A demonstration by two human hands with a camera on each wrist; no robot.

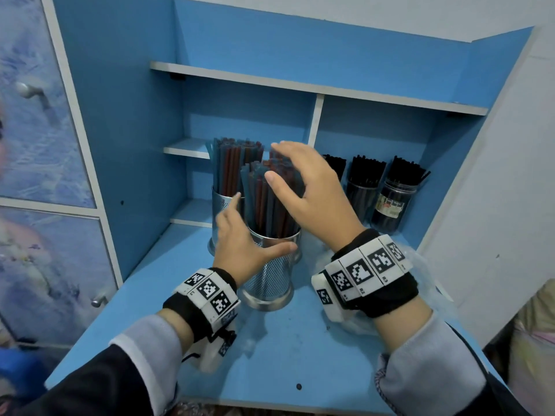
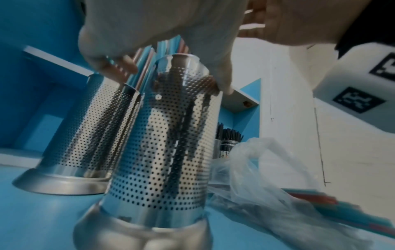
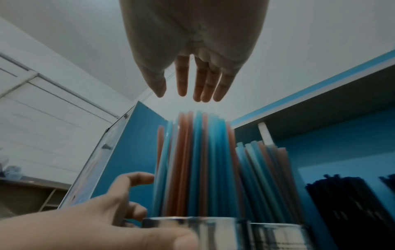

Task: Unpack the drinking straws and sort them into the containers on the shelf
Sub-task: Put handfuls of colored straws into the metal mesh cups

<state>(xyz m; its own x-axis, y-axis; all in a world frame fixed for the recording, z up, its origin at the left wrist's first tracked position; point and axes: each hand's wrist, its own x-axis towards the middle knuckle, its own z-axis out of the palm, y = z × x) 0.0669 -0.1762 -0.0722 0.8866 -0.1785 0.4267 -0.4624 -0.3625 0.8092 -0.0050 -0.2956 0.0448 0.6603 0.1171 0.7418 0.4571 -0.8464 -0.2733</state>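
Observation:
Blue and red straws (image 1: 267, 199) stand bunched in a perforated steel holder (image 1: 271, 277) on the blue shelf. My left hand (image 1: 249, 235) grips the holder at its rim, thumb across the front and fingers round the far left side. My right hand (image 1: 288, 166) hovers flat over the straw tops. In the right wrist view its straight fingers (image 3: 200, 81) sit just above the straws (image 3: 198, 160), holding nothing, while the left hand (image 3: 107, 211) clasps the rim (image 3: 213, 225). The left wrist view shows the holder (image 2: 171, 143) from below.
A second steel holder (image 1: 223, 205) of blue and red straws stands just behind on the left. Jars of black straws (image 1: 393, 202) stand at the back right. A clear plastic bag (image 2: 267, 169) with more coloured straws (image 2: 320, 201) lies at the right.

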